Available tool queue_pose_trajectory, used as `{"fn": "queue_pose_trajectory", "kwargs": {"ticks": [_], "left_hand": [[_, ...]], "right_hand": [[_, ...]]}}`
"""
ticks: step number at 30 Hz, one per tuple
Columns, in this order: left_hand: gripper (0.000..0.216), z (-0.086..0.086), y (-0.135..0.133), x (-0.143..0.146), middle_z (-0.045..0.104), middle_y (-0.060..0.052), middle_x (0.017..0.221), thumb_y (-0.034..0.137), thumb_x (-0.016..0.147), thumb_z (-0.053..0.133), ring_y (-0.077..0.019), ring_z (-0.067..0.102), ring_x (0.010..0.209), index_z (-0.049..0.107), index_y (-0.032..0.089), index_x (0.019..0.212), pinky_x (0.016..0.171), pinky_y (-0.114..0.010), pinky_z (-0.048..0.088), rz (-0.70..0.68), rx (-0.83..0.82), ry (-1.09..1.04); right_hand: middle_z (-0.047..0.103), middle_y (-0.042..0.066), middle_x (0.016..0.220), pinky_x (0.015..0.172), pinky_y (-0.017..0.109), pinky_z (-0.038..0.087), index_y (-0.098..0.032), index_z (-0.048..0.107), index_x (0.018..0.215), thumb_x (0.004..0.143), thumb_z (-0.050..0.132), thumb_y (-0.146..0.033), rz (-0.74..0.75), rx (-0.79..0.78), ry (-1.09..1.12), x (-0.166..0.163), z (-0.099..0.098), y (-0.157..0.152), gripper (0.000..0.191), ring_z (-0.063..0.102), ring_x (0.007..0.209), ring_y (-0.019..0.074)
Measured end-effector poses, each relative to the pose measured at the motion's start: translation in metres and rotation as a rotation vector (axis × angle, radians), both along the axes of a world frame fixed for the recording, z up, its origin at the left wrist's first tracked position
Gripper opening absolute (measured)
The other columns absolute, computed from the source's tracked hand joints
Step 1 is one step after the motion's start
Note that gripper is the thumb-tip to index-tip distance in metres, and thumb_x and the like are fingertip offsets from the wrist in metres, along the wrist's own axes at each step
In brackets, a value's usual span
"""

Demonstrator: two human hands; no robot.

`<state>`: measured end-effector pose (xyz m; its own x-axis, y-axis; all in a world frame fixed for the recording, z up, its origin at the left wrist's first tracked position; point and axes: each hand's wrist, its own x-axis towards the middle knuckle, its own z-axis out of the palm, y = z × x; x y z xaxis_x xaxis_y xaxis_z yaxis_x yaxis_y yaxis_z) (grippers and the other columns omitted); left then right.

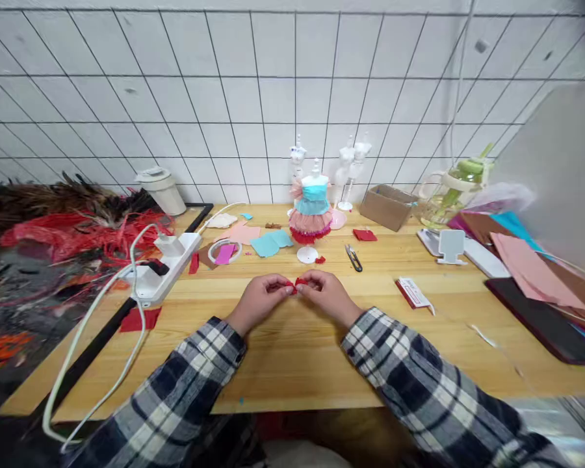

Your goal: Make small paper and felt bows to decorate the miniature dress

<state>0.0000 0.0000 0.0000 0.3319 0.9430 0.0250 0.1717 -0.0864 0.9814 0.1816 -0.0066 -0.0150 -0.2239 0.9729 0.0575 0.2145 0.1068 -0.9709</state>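
In the head view, a miniature white dress form [316,173] wearing a ruffled blue-and-pink dress [314,203] stood just beyond the left hand [264,298] and right hand [325,294], whose fingertips pinched a small crinkled red scrap [299,282] between them. Black thread snips [353,259] lay right of the form, light-blue sheets [268,244] left, and farther left a white power strip [175,270]. The pale wooden table [292,364] stood before a white tiled wall [273,101].

The head camera looks forward and down over the nearby table [292,364] toward the tiled wall [314,52].
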Motion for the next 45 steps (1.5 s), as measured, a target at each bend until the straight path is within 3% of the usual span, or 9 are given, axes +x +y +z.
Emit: {"fn": "queue_pose_trajectory", "kwargs": {"ticks": [2, 5, 8, 11, 23, 38, 41, 45], "left_hand": [[0.026, 0.001, -0.001, 0.0, 0.068, -0.003, 0.078, 0.038, 0.071, 0.073, -0.0163, 0.061, 0.074, 0.066, 0.014, 0.078, 0.073, -0.027, 0.047, -0.004, -0.009, -0.019], [0.026, 0.002, -0.002, -0.001, 0.068, -0.003, 0.077, 0.039, 0.071, 0.073, -0.0164, 0.062, 0.074, 0.066, 0.014, 0.077, 0.072, -0.028, 0.048, -0.017, -0.016, -0.036], [0.027, 0.002, -0.002, -0.001, 0.068, -0.003, 0.076, 0.039, 0.071, 0.073, -0.0161, 0.062, 0.072, 0.065, 0.014, 0.077, 0.072, -0.028, 0.048, -0.043, -0.017, -0.045], [0.026, 0.002, -0.001, -0.001, 0.068, -0.003, 0.075, 0.038, 0.072, 0.073, -0.0155, 0.061, 0.071, 0.065, 0.014, 0.076, 0.071, -0.027, 0.047, -0.068, -0.011, -0.058], [0.021, 0.0, 0.0, -0.003, 0.068, -0.004, 0.078, 0.035, 0.075, 0.069, -0.0161, 0.06, 0.074, 0.067, 0.014, 0.078, 0.071, -0.027, 0.047, -0.055, 0.105, 0.076], [0.015, 0.004, 0.001, -0.006, 0.072, -0.002, 0.082, 0.029, 0.08, 0.063, -0.0169, 0.064, 0.079, 0.071, 0.017, 0.081, 0.078, -0.026, 0.047, -0.079, 0.347, 0.325], [0.015, 0.004, 0.001, -0.006, 0.073, -0.003, 0.083, 0.03, 0.08, 0.062, -0.0174, 0.065, 0.08, 0.071, 0.017, 0.081, 0.079, -0.027, 0.047, -0.084, 0.342, 0.329], [0.017, 0.003, 0.001, -0.006, 0.071, -0.003, 0.081, 0.032, 0.08, 0.062, -0.0177, 0.064, 0.079, 0.069, 0.016, 0.08, 0.078, -0.028, 0.047, -0.067, 0.274, 0.282]], "right_hand": [[0.066, 0.005, 0.092, 0.058, 0.025, 0.045, -0.016, 0.059, 0.104, 0.075, 0.065, -0.031, -0.052, 0.108, -0.018, 0.001, 0.003, -0.003, 0.033, 0.055, 0.067, 0.0127], [0.059, 0.009, 0.12, 0.069, 0.029, 0.049, -0.022, 0.054, 0.122, 0.074, 0.068, -0.025, -0.095, 0.357, -0.111, 0.003, 0.008, -0.006, 0.05, 0.058, 0.09, 0.018], [0.049, 0.009, 0.134, 0.091, 0.039, 0.046, -0.024, 0.066, 0.106, 0.076, 0.067, -0.021, -0.099, 0.62, -0.263, 0.005, 0.011, -0.01, 0.03, 0.051, 0.113, 0.0238], [0.048, 0.008, 0.136, 0.098, 0.044, 0.041, -0.024, 0.072, 0.091, 0.077, 0.067, -0.022, -0.101, 0.698, -0.379, 0.006, 0.013, -0.012, 0.015, 0.049, 0.117, 0.0259], [0.057, 0.009, 0.124, 0.096, 0.041, 0.043, -0.022, 0.068, 0.084, 0.078, 0.066, -0.021, -0.124, 0.646, -0.383, 0.006, 0.014, -0.011, 0.007, 0.056, 0.105, 0.0223], [0.061, 0.007, 0.12, 0.097, 0.044, 0.041, -0.022, 0.066, 0.081, 0.077, 0.065, -0.021, -0.032, 0.609, -0.455, 0.008, 0.013, -0.01, 0.004, 0.055, 0.111, 0.0241], [0.061, 0.008, 0.119, 0.095, 0.043, 0.042, -0.022, 0.063, 0.091, 0.076, 0.065, -0.02, -0.031, 0.572, -0.416, 0.008, 0.014, -0.011, 0.016, 0.056, 0.107, 0.0238], [0.065, 0.007, 0.11, 0.077, 0.033, 0.048, -0.02, 0.049, 0.122, 0.076, 0.065, -0.025, -0.073, 0.359, -0.239, 0.007, 0.014, -0.011, 0.049, 0.059, 0.078, 0.0156]]}}
